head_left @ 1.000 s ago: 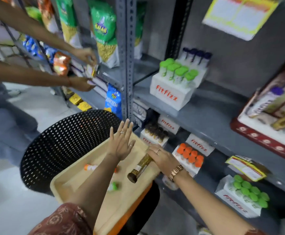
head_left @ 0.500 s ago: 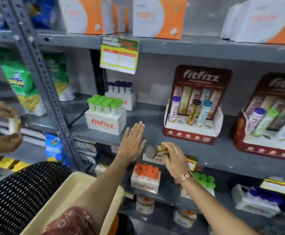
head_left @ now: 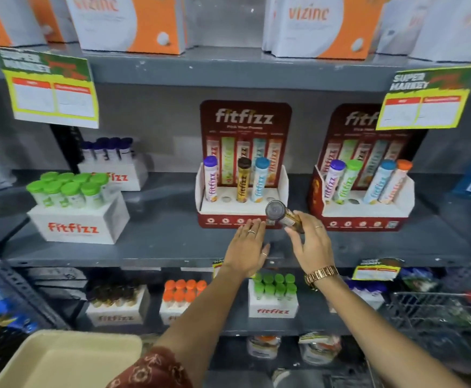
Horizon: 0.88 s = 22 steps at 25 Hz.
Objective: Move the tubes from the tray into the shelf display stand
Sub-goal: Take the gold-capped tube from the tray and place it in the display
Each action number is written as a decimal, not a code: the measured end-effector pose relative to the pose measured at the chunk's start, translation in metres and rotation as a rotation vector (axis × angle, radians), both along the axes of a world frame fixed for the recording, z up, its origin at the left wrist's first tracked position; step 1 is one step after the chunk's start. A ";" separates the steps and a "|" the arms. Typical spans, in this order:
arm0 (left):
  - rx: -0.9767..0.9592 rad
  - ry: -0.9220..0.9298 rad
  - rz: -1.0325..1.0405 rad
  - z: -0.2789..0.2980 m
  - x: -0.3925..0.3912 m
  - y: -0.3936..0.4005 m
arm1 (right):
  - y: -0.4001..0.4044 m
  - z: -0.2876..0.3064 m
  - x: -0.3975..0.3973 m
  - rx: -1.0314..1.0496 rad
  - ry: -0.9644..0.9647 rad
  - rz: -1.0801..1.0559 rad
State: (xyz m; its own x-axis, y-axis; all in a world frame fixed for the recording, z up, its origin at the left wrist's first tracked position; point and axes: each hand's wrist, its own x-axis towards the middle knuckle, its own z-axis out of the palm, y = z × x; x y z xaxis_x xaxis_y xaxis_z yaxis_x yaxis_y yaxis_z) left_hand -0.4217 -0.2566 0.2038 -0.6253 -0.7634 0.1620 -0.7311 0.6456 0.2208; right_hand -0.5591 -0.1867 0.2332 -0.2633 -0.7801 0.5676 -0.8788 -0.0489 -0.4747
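Observation:
My right hand (head_left: 310, 245) grips a brown-capped amber tube (head_left: 280, 215), tilted with its cap toward the red fitfizz display stand (head_left: 242, 191) on the middle shelf. That stand holds a purple-capped, a brown-capped and a blue-capped tube, with two free holes in its white base. My left hand (head_left: 247, 247) is flat with fingers apart, fingertips touching the stand's front edge. The beige tray (head_left: 69, 357) is at the bottom left; only its rim and one corner show.
A second fitfizz stand (head_left: 366, 189) with several tubes sits to the right. White fitfizz boxes with green-capped tubes (head_left: 77, 208) and purple-capped tubes stand to the left. More tube boxes fill the lower shelf. A wire basket (head_left: 438, 317) is at lower right.
My view swung up from the tray to the shelf. My right hand lifted the brown-capped tube from the tray up to the stand; my left hand rose with it to the stand's front.

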 end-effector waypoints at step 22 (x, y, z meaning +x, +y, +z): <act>0.049 -0.124 0.043 -0.035 -0.073 0.003 | -0.048 0.033 -0.072 -0.105 -0.402 -0.073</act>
